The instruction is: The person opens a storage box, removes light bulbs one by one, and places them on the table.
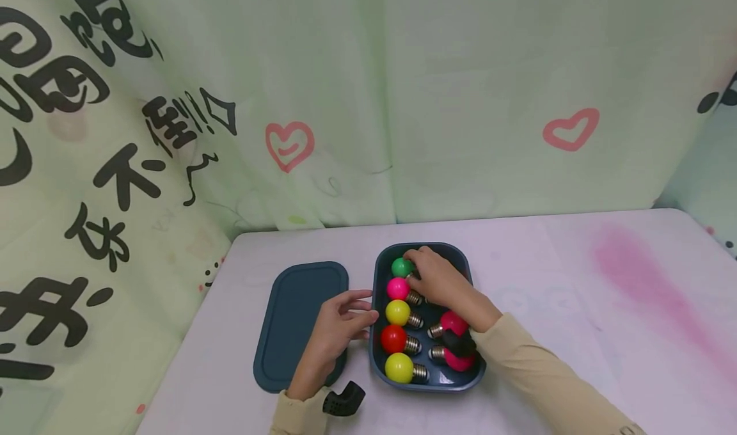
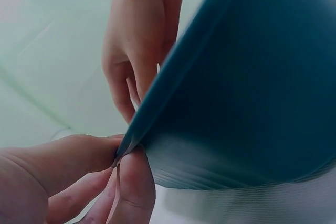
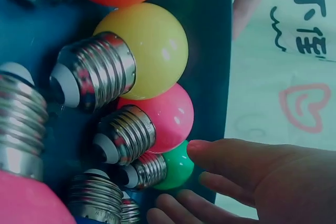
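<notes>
A dark blue rectangular box (image 1: 377, 358) on the table holds several coloured light bulbs with metal screw bases. Down its left side lie a green bulb (image 1: 401, 267), a pink bulb (image 1: 397, 288), a yellow bulb (image 1: 397, 312), a red bulb (image 1: 393, 339) and another yellow bulb (image 1: 398, 367). My left hand (image 1: 345, 320) pinches the box's left wall between thumb and fingers, clearest in the left wrist view. Reaching over the far end, my right hand (image 1: 437, 278) has its thumb at the green bulb (image 3: 178, 166), fingers loosely spread. It hides bulbs beneath it.
Left of the box, a dark blue lid (image 1: 299, 313) lies flat on the white-covered table (image 1: 553, 294), partly behind my left hand. Pinkish-red bulbs (image 1: 453, 322) lie at the box's near right, partly covered by the right wrist's black camera (image 1: 459, 343). A printed curtain (image 1: 460, 89) hangs behind.
</notes>
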The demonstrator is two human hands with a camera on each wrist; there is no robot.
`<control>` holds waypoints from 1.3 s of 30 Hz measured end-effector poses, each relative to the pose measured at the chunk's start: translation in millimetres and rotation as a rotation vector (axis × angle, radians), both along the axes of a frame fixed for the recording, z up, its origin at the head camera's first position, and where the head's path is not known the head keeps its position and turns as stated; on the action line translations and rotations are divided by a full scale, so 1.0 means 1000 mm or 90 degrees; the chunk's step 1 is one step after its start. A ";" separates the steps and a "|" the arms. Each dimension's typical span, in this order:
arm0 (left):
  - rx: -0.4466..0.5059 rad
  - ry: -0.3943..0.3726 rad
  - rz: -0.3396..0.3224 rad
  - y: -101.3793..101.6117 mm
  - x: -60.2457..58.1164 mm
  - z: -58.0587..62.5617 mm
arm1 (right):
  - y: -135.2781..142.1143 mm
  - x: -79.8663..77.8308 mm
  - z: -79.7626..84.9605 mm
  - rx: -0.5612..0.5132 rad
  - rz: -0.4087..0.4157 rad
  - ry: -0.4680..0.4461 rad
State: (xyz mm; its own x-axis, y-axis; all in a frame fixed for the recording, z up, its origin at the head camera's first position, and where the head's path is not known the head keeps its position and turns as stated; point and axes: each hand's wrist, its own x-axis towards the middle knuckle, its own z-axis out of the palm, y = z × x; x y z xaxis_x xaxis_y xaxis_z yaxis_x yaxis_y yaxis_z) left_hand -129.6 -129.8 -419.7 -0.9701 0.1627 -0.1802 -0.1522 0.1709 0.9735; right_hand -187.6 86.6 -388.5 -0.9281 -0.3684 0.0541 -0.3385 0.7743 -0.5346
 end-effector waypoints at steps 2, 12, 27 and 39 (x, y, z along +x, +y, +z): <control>0.000 -0.001 0.000 0.000 0.000 0.000 | -0.001 -0.003 -0.001 0.008 -0.002 -0.011; 0.009 -0.005 0.002 0.002 0.001 0.000 | -0.007 -0.011 -0.003 0.012 -0.025 -0.056; 0.012 0.002 0.002 0.003 0.002 0.000 | -0.007 -0.019 -0.011 -0.001 0.003 -0.030; 0.005 0.003 0.006 0.000 0.000 -0.001 | -0.002 -0.015 -0.001 -0.021 0.008 -0.026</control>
